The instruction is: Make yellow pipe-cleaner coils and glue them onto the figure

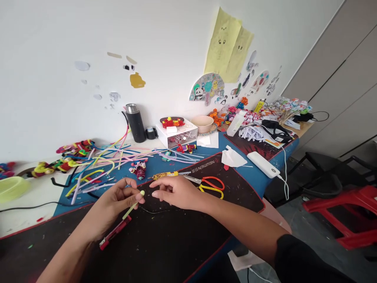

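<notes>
My left hand (122, 200) is closed in a pinch on a pale yellow-green pipe cleaner (129, 211), whose upper end is wound into a small coil at the fingertips. To its right, my right hand (176, 192) hovers over the dark mat with thumb and forefinger apart and nothing between them. Scissors (210, 184) with red and yellow handles lie just behind my right wrist. A slim yellow tool (165, 175) rests beyond the right fingers. Under my left hand lies a narrow dark red tool (113, 235), partly hidden. A small pipe-cleaner figure (139, 169) stands behind the hands.
Loose pipe cleaners (100, 161) spread across the back left. Along the wall stand a black flask (136, 125), a white drawer box (176, 135) and a pink bowl (202, 123). A white power bank (263, 165) with a cable sits right; a red stool (347, 216) stands beyond the desk.
</notes>
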`<action>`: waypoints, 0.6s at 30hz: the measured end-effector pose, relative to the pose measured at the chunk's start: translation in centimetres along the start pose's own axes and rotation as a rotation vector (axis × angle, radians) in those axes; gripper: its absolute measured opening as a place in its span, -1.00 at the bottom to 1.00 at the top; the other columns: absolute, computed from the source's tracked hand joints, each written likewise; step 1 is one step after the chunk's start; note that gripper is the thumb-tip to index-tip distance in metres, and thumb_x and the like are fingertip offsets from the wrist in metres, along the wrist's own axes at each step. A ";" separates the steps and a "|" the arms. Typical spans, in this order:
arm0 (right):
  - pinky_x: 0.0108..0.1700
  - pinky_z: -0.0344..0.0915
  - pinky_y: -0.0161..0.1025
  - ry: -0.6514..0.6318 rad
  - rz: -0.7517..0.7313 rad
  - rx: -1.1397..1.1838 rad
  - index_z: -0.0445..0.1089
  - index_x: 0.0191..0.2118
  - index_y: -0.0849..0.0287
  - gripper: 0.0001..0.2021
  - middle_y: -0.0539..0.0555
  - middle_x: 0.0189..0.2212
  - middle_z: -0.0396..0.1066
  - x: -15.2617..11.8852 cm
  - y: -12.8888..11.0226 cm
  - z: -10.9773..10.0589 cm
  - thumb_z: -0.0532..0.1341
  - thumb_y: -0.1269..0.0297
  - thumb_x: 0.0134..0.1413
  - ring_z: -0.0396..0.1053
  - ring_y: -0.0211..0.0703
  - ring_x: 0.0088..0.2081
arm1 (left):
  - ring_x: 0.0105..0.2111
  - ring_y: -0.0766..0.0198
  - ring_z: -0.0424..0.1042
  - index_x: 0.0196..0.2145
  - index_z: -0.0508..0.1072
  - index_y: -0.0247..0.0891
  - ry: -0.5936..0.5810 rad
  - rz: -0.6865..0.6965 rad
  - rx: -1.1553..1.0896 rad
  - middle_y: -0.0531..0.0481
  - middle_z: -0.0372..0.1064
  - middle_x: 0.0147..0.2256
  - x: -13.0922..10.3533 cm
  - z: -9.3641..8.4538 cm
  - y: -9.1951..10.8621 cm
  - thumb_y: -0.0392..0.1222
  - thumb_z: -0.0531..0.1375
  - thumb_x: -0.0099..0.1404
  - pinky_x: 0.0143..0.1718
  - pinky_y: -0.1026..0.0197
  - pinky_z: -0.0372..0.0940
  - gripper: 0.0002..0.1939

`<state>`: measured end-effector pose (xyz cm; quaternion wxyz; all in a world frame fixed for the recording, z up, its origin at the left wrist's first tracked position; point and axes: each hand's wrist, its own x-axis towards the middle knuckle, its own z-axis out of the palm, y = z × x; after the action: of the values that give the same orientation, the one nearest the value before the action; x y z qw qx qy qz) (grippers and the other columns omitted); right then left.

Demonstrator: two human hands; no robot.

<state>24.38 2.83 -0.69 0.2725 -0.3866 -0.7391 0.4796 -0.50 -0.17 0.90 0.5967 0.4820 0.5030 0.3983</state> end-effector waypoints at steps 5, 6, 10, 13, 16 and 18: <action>-0.39 0.33 -0.34 -0.136 0.004 0.173 0.63 0.17 0.12 -0.70 -0.06 -0.38 0.54 1.3 -0.3 1.2 0.38 0.14 0.46 0.39 -0.33 -0.52 | -0.42 0.22 0.47 -0.22 0.46 -0.13 -0.090 -0.040 -0.048 0.08 0.61 -0.45 -0.3 0.1 0.2 0.14 0.71 -0.04 -0.33 0.20 0.29 -0.35; -0.41 0.33 -0.35 -0.148 0.002 0.195 0.63 0.15 0.13 -0.71 -0.06 -0.38 0.54 1.6 -0.2 1.4 0.38 0.14 0.46 0.38 -0.33 -0.53 | -0.42 0.22 0.47 -0.22 0.46 -0.13 -0.092 -0.047 -0.059 0.08 0.60 -0.45 -0.4 0.1 0.2 0.10 0.71 -0.04 -0.34 0.21 0.28 -0.36; -0.47 0.30 -0.37 -0.136 -0.010 0.273 0.61 0.02 0.17 -0.77 -0.08 -0.42 0.51 2.6 -0.1 2.2 0.39 0.13 0.43 0.35 -0.35 -0.56 | -0.40 0.22 0.48 -0.22 0.48 -0.14 -0.070 -0.084 -0.114 0.06 0.61 -0.43 -0.3 -0.5 0.0 0.06 0.73 -0.07 -0.34 0.23 0.28 -0.36; -0.47 0.31 -0.37 -0.146 -0.028 0.306 0.59 -0.02 0.17 -0.79 -0.10 -0.45 0.49 3.2 0.0 2.5 0.39 0.14 0.42 0.36 -0.34 -0.57 | -0.40 0.22 0.49 -0.20 0.50 -0.14 -0.028 -0.099 -0.136 0.06 0.60 -0.43 -0.1 -1.1 -0.2 0.12 0.71 -0.04 -0.36 0.24 0.27 -0.36; -0.46 0.31 -0.36 -0.176 -0.029 0.322 0.58 -0.02 0.15 -0.75 -0.11 -0.46 0.49 3.9 -0.2 2.7 0.43 0.09 0.39 0.36 -0.34 -0.56 | -0.39 0.20 0.49 -0.17 0.51 -0.11 0.004 -0.111 -0.129 0.08 0.57 -0.43 -0.2 -1.9 -0.2 0.14 0.69 0.01 -0.39 0.23 0.26 -0.40; -0.45 0.30 -0.35 -0.187 -0.010 0.345 0.58 -0.04 0.14 -0.71 -0.12 -0.47 0.48 4.4 -0.6 2.9 0.47 0.04 0.35 0.34 -0.34 -0.57 | -0.37 0.19 0.49 -0.16 0.52 -0.09 0.021 -0.110 -0.122 0.08 0.57 -0.43 -0.4 -2.6 -0.2 0.14 0.68 0.04 -0.39 0.23 0.27 -0.42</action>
<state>19.57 4.92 -1.16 0.2671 -0.2843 -0.6700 0.6316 -3.12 -0.19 0.73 0.6407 0.4121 0.5098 0.3998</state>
